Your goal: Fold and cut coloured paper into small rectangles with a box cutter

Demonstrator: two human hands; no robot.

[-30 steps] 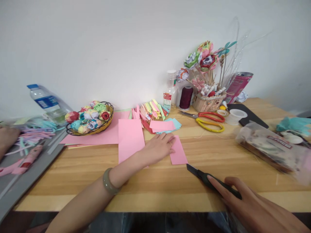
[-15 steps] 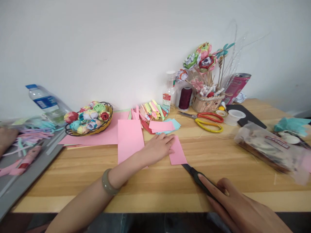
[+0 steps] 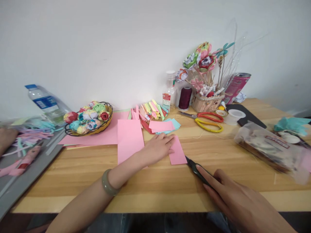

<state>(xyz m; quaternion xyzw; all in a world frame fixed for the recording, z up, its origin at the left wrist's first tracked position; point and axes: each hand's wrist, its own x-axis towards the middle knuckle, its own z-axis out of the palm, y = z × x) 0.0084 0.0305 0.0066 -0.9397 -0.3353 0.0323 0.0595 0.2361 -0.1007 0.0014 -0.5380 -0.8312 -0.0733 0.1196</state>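
My left hand lies with its fingers stretched over a small pink paper, pressing it against the wooden table. In my right hand is a dark-handled utility knife, the forefinger laid along its handle. The knife's black blade meets the paper's right edge near the lower corner; its tip looks partly hidden there. A larger pink sheet runs under my left forearm. Just beyond my left hand, a pink paper strip rests on light blue papers.
Scissors with red and yellow handles lie behind the knife. A basket of paper flowers stands left. At the back are a clear bottle and purple thread spool. A plastic-wrapped package lies right. Another person's hand shows far left.
My right hand has shifted the knife slightly up and left, its blade moving from below the paper's bottom corner to its right edge. My left hand stays put.
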